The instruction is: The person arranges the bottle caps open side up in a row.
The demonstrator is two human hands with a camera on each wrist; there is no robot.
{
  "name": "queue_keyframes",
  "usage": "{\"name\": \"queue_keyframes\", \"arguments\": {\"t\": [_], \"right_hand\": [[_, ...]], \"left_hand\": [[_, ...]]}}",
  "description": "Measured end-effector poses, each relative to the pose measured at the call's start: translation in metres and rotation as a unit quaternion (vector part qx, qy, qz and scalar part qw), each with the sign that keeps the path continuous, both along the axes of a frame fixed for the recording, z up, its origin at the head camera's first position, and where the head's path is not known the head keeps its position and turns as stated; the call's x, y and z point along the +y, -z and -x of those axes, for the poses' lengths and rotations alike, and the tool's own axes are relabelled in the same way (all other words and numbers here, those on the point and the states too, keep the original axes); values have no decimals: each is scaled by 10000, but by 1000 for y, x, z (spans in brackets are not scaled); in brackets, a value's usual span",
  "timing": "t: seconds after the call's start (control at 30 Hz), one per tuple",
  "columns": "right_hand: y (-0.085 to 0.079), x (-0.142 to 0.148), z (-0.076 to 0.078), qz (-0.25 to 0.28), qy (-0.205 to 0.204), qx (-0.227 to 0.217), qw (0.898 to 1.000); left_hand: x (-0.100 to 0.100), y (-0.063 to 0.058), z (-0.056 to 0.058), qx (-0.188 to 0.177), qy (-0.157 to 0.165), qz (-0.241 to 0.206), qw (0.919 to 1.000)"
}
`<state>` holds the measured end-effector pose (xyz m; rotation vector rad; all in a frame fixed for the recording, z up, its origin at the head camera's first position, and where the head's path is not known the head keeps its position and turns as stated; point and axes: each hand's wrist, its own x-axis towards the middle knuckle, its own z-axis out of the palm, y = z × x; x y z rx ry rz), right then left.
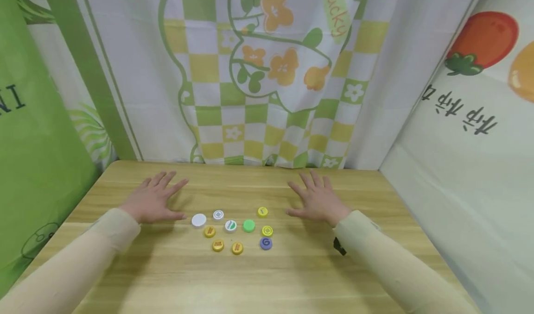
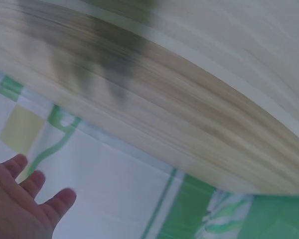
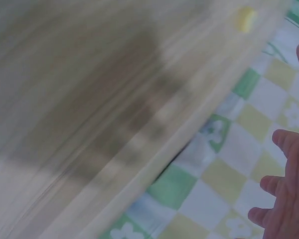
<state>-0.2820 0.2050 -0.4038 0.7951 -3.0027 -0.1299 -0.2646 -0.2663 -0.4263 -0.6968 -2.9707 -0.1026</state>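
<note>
Several round bottle caps lie spread over the middle of the table, between my two hands. My left hand (image 1: 153, 198), fingers spread and holding nothing, is nearest to a plain white cap (image 1: 199, 220). On the other side my right hand (image 1: 319, 202) is spread too, with nothing in it, to the right of a yellow cap (image 1: 262, 211). Among the others are a green cap (image 1: 249, 225), a purple cap (image 1: 266, 243) and an orange cap (image 1: 237, 248). In the right wrist view a blurred yellow cap (image 3: 246, 19) shows near the table edge.
The wooden table (image 1: 271, 281) ends at a checked, flowered curtain (image 1: 258, 119) behind. Green cloth (image 1: 37, 166) hangs at the left, and a white cloth with printed fruit (image 1: 467, 175) at the right. A small black object (image 1: 340, 246) shows beneath the right wrist.
</note>
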Motion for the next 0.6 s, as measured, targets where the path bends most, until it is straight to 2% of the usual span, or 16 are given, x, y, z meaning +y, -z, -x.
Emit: {"name": "queue_keyframes", "arguments": {"t": [0.17, 0.3, 0.4, 0.5, 0.6], "right_hand": [[-4, -23, 7, 898, -147, -630, 9939], [-9, -44, 7, 1560, -174, -1291, 9791], [-12, -60, 8, 1873, -251, -1629, 9684], [-10, -79, 10, 2076, -288, -1932, 9585], [-6, -101, 14, 2262, -238, -2202, 9486]], "left_hand": [[18, -5, 5, -332, -19, -208, 9992], [33, -5, 14, -473, 125, -309, 9983], [43, -4, 18, -633, 247, -477, 9965], [53, -3, 21, -975, 234, -738, 9922], [63, 0, 25, -1377, 232, -1118, 9839]]}}
